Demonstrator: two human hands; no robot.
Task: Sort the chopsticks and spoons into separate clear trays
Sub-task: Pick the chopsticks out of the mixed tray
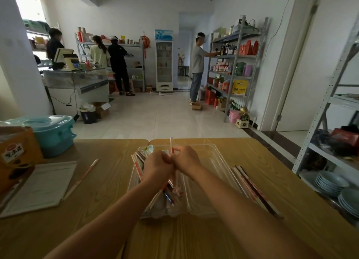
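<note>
Centre frame, over glossy clear plastic trays (207, 181) on the wood-grain counter (108, 181), the right grip (186, 159) pinches a thin paper-wrapped chopstick (171, 143) upright; whether the curled left grip (158, 166) holds anything is unclear.

left tray (136, 173) contents hidden by forearms, spoons (149, 149) barely visible

We see a table (108, 183) of pale wood grain with a dull, smooth sheen. The right tray (217, 157) on it is clear, glossy plastic. The chopsticks (252, 188) wear printed paper sleeves. The teal box (56, 136) looks like smooth plastic, and the floor (155, 117) is shiny tile.
</note>
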